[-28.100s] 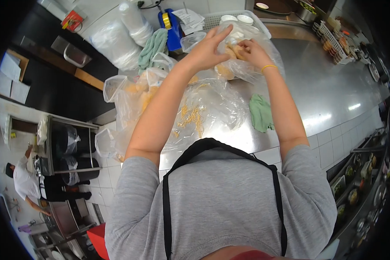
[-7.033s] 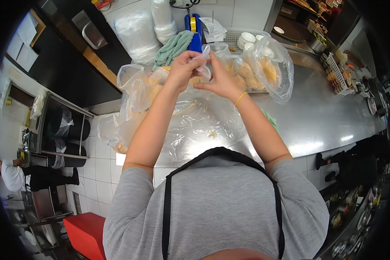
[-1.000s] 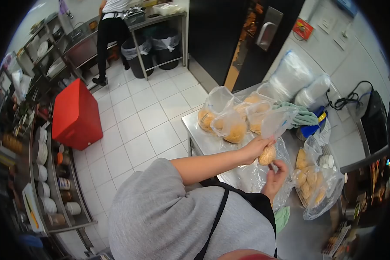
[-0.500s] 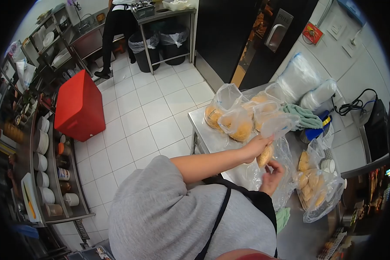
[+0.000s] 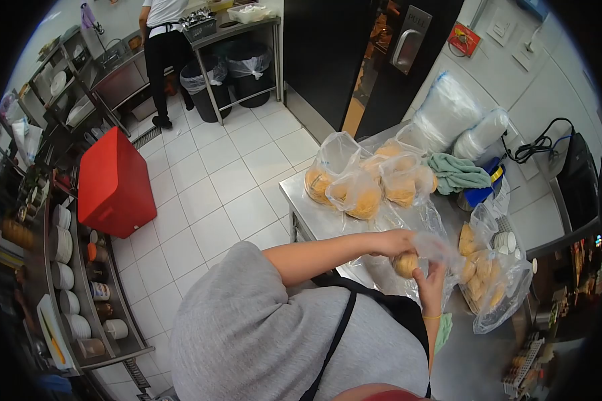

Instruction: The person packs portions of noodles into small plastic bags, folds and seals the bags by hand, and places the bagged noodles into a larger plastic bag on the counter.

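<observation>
A small clear plastic bag of yellowish food (image 5: 405,265) is between my hands above the steel table. My left hand (image 5: 391,242) reaches across and grips the bag near its neck. My right hand (image 5: 432,279) has its thumb against the bag's side and its fingers up at the loose plastic top (image 5: 437,248), which is smeared by motion. Beyond them stand several knotted bags of yellow, shredded-looking food (image 5: 364,202). To the right lies a larger open bag with tan portions (image 5: 483,284). Flat clear plastic (image 5: 408,217) lies under and behind my hands.
Rolls of clear bags (image 5: 448,110), a green cloth (image 5: 458,172) and a blue object (image 5: 485,187) sit at the table's wall side. A red box (image 5: 117,184) stands on the tiled floor. Dish shelves (image 5: 93,294) line the left. Another person (image 5: 164,60) stands at the far counter.
The small bag has turned and dropped slightly, its loose top now swung right. My right hand has risen to it from below. The view has shifted, and the other person stands more upright.
</observation>
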